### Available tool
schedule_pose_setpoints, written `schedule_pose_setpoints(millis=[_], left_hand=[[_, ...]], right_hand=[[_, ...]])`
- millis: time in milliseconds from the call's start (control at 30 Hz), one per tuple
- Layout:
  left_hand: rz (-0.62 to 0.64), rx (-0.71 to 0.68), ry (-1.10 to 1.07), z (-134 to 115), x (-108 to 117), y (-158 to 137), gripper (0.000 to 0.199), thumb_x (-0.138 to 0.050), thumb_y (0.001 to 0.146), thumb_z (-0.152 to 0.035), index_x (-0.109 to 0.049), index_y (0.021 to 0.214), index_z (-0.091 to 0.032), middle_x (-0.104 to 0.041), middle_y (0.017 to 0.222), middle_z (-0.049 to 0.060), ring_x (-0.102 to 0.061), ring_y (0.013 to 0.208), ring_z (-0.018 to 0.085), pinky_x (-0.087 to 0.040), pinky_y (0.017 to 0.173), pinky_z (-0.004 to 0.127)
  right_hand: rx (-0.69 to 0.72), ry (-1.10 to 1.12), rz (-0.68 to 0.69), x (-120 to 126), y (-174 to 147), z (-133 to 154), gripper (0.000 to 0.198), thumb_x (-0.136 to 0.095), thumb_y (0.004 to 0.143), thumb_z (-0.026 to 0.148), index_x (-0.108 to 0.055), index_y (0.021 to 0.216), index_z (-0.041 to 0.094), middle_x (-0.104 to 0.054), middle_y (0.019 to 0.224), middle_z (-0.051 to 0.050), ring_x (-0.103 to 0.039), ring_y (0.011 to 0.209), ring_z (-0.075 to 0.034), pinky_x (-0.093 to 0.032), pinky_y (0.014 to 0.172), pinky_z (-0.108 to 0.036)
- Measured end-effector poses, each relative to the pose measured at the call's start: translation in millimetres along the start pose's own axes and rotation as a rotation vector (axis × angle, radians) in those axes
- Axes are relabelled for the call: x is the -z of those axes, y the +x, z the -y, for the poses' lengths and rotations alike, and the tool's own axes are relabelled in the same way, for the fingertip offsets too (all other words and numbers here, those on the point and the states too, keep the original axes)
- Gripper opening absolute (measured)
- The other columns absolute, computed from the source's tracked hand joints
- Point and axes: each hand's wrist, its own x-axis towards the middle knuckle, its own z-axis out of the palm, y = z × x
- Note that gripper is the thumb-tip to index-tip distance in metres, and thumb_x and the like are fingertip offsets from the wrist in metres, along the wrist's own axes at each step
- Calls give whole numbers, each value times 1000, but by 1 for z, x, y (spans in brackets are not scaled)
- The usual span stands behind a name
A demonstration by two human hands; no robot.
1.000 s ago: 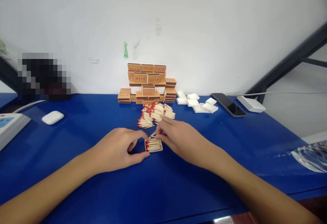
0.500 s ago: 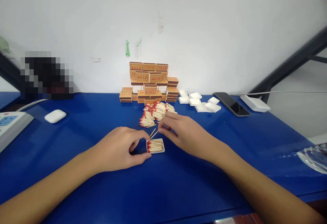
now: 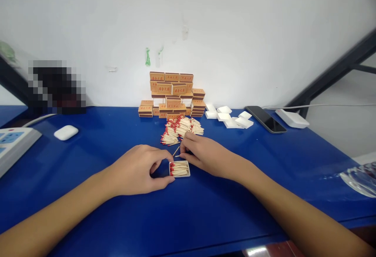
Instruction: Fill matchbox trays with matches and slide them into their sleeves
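A small white matchbox tray (image 3: pixel 184 176) holds several red-tipped matches (image 3: pixel 179 168), lying side by side with heads to the left. My left hand (image 3: pixel 141 170) grips the tray's left end between thumb and fingertips. Just beyond the tray, my right hand (image 3: pixel 205 153) pinches a matchstick (image 3: pixel 177 156), most of it hidden by the fingers. Another loose matchstick (image 3: pixel 176 151) lies on the table beside it. Behind my right fingers spreads a heap of matches (image 3: pixel 182 126), heads mostly to the left.
Stacked orange matchboxes (image 3: pixel 172 102) stand against the wall. White empty trays (image 3: pixel 232 118), a phone (image 3: pixel 266 119) and a white device (image 3: pixel 292 118) are at the right. A white case (image 3: pixel 66 132) and a power strip (image 3: pixel 17 147) sit left on the blue table (image 3: pixel 132 225).
My right hand has moved slightly down and left, closer to the tray, and the pinched matchstick now lies flatter. My left hand keeps its hold on the tray.
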Motion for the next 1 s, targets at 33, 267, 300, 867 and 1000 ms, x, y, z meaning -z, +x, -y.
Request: schedule_pose_setpoints(millis=[33, 267, 300, 867, 1000], left_hand=[[1, 0, 1, 0, 0, 0, 24, -74, 86, -41, -74, 103, -24, -53, 61, -7, -51, 54, 10, -35, 55, 24], [-15, -4, -2, 1, 0, 1, 24, -73, 87, -39, -74, 106, -24, -52, 60, -8, -50, 52, 9, -35, 54, 24], [-17, -4, -1, 1, 0, 1, 24, -73, 87, -39, -74, 106, -24, -53, 60, -8, -50, 52, 9, -35, 54, 24], [-213, -36, 123, 7, -4, -1, 28, -72, 91, -39, -74, 115, -24, -54, 62, -8, -52, 54, 10, -36, 55, 24], [-118, 39, 88, 5, -1, 1, 30, -72, 89, -45, -75, 112, -25, -54, 59, -7, -53, 53, 11, -34, 54, 24]], right_hand=[[2, -20, -5, 1, -1, -1, 11, -58, 104, 21, -61, 96, 16, -61, 106, -7, -58, 82, -16, -44, 73, -30], [-91, 71, -141, 18, -6, -4, 5, -60, 102, 20, -62, 97, 18, -68, 93, -3, -60, 79, -16, -43, 71, -30], [-92, 92, -146, 19, -7, -4, 4, -60, 102, 20, -63, 99, 19, -69, 93, -3, -61, 78, -16, -44, 71, -30], [-141, 443, -397, 25, -8, 3, 9, -71, 96, 27, -78, 93, 22, -76, 88, 0, -61, 72, -13, -44, 64, -27], [-162, 576, -318, 21, -7, 7, 14, -77, 92, 34, -79, 85, 22, -72, 78, 0, -58, 69, -13, -42, 64, -28]])
